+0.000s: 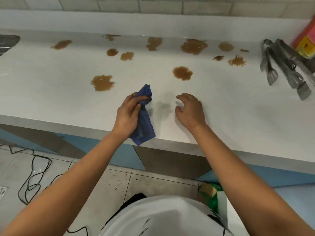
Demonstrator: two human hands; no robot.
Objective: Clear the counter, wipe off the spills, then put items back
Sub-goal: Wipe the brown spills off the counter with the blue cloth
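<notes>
A person stood at the long white counter (51, 99) with a crumpled blue cleaning cloth (144, 120) gripped in the left hand (127, 113), fingers curled round its bunched middle, one end poking up past the knuckles and the other trailing over the counter's front edge. The right hand (190, 109) hovered just beside the cloth, holding nothing, fingers loosely bent and spread. Brown liquid spills lay scattered across the counter beyond both hands, none yet wiped by the look of it. The nearest brown puddle (102, 82) sat just past the cloth and slightly to its left, so the cloth-holding hand looked the closer of the two to it; a second round puddle (182, 73) lay beyond the empty hand. The rest ran in a loose band along the counter's length, towards the back wall (153, 23), so wiping would likely call for sweeps along that axis. Grey metal tongs and spatulas (283, 65) rested at the counter's right end, beside a red and yellow box (306, 43), well apart from the cloth.
</notes>
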